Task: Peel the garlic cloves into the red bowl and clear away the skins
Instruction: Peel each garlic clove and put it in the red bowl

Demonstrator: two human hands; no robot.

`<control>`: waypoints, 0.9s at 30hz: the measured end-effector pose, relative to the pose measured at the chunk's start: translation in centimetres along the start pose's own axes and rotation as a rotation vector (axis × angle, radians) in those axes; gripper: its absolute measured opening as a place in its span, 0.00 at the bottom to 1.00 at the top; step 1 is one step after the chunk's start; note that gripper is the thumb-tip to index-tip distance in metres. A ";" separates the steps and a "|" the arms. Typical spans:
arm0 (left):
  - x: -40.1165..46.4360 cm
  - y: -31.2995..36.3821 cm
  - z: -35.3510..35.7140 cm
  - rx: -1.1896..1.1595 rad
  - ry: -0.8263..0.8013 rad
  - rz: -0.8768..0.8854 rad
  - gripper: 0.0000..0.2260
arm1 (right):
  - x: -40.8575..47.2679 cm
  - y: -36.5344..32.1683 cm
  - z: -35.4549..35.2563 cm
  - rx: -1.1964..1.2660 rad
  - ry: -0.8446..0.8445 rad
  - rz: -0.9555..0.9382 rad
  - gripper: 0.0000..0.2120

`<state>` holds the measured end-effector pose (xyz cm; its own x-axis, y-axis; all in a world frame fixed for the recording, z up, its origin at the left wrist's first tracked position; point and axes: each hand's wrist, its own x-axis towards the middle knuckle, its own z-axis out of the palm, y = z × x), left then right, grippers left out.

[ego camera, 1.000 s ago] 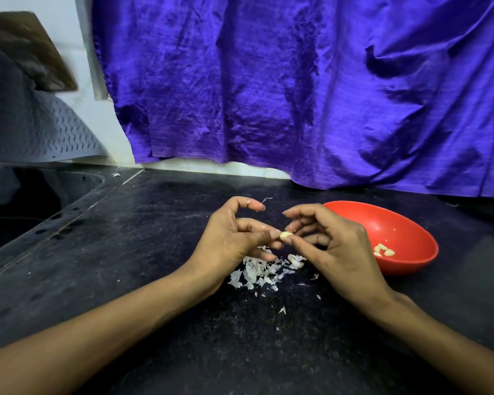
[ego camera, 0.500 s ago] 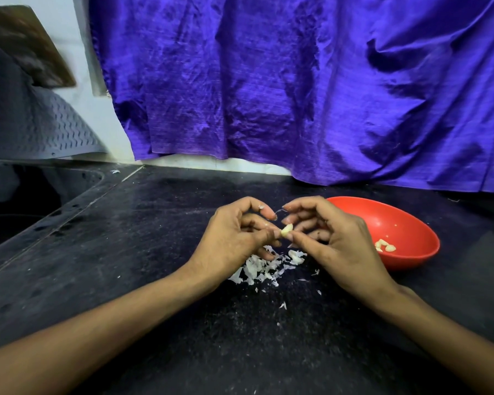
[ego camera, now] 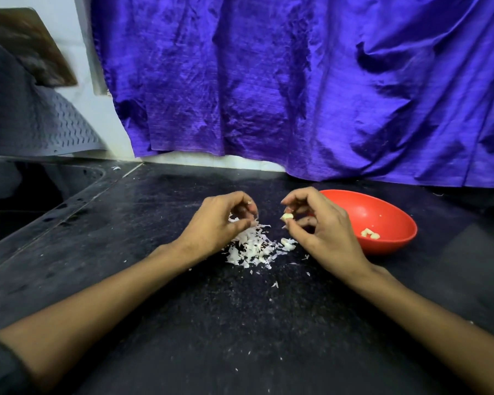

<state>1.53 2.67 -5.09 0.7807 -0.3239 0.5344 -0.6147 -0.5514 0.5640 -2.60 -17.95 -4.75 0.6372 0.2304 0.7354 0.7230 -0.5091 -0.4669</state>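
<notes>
Hands now apart, clove [ego camera: 287, 216] in right grip [ego camera: 287, 214]

Bare forearms, with a dark sleeve [ego camera: 0, 369] at the left elbow.

On the dark surface [ego camera: 126, 238] two hands work apart over a pile of white skins [ego camera: 254, 246]. The right hand [ego camera: 322, 232] pinches a garlic clove [ego camera: 287, 216] between thumb and fingers. The left hand [ego camera: 220, 226], fingers curled, is blurred above the pile. To the right sits a red bowl [ego camera: 382, 212] holding peeled cloves [ego camera: 370, 233]. A purple cloth [ego camera: 297, 81] hangs behind.
</notes>
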 end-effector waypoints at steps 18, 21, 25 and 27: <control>-4.1 2.9 -1.8 0.332 0.189 -0.057 0.15 | -1.9 -1.2 0.0 -0.173 -0.004 -0.118 0.10; -4.8 4.3 -1.3 0.437 0.092 -0.088 0.11 | -2.3 -1.5 -0.3 -0.170 0.004 -0.108 0.11; -4.5 6.7 0.2 0.561 0.055 -0.107 0.17 | -2.8 -2.2 -1.4 -0.128 -0.019 -0.056 0.09; -3.6 8.0 1.2 0.556 0.001 -0.073 0.12 | -3.0 -2.4 -2.8 -0.141 -0.028 -0.028 0.09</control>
<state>-6.08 -1.49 -3.28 0.8189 -0.2693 0.5068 -0.4073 -0.8948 0.1828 -7.03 -19.75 -4.44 0.6258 0.2686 0.7323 0.6975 -0.6129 -0.3713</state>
